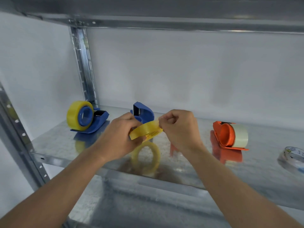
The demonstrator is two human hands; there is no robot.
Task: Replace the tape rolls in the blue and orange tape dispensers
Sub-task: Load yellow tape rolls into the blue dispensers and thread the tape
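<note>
Left hand [119,137]: we grip the yellow tape roll [145,131], fingers curled round it, above the metal shelf [189,168] | Right hand [178,127]: we pinch the roll's edge | Behind it: empty blue dispenser [144,111] | Left: loaded blue dispenser [88,120] | Right: orange dispenser [229,135] holding a pale roll.

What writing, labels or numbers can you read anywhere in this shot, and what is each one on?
Label on the yellow tape roll gripped by the left hand and pinched by the right hand: dark print, too small and blurred to read.
Clear tape roll at the right edge of the shelf: dark marks like "22", too blurred to confirm.
Nothing else bears readable text.
</note>
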